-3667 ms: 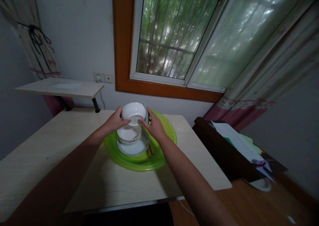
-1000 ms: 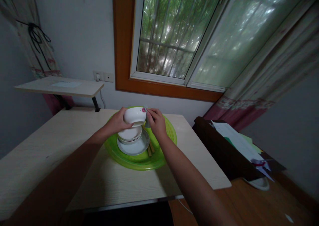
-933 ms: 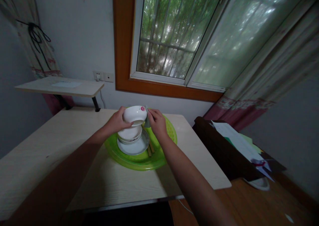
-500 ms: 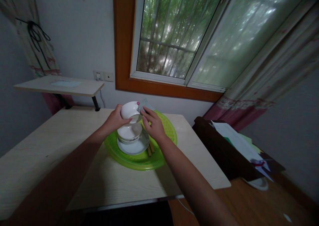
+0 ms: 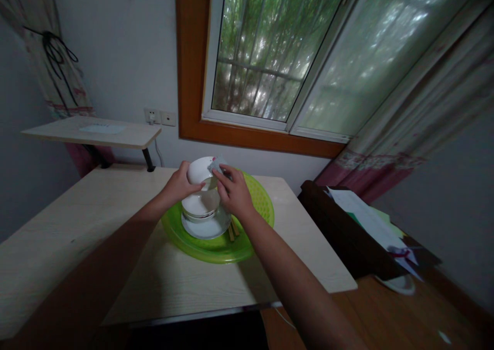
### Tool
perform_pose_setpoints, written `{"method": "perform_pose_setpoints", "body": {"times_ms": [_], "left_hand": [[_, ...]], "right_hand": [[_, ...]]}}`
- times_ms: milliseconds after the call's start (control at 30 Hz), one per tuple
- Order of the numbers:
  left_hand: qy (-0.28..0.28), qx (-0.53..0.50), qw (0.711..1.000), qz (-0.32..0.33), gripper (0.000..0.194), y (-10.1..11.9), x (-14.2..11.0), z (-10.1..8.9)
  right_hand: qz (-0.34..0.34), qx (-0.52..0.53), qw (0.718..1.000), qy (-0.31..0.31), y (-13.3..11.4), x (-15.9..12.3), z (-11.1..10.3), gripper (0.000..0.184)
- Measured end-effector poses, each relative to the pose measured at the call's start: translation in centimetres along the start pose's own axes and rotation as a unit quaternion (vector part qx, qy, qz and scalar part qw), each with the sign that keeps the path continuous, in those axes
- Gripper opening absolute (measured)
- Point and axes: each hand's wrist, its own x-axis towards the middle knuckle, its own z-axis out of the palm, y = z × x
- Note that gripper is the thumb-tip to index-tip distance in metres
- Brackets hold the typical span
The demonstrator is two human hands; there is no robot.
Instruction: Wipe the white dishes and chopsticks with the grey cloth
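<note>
My left hand grips the left side of a white bowl, tilted on its side with its base toward me. On the bowl's right side, my right hand presses a thin greyish cloth against the outer wall, fingers closed on it. Just below, stacked white bowls stand on a white plate. Wooden chopsticks lie to the right of the plate, partly covered by my right hand. All of these rest in a round green tray.
The tray sits on a pale wooden table. At the back left rises a small raised shelf with a paper on it. A dark brown piece of furniture with papers stands right of the table, below the window.
The bowl has been tipped and turned, and its red flower has moved left, now mostly under the cloth. My right hand has shifted left across the bowl with the cloth.
</note>
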Motion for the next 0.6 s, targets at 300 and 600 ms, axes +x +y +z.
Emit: {"method": "perform_pose_setpoints", "body": {"times_ms": [300, 600], "left_hand": [[0.001, -0.014, 1.000, -0.001, 0.057, -0.1, -0.1, 0.0], [-0.009, 0.003, 1.000, 0.016, 0.055, 0.4, -0.2, -0.1]], "right_hand": [[0.008, 0.028, 0.999, 0.038, 0.7, -0.1, 0.4, 0.041], [-0.053, -0.017, 0.996, -0.074, -1.2, 0.0, -0.3, 0.050]]}}
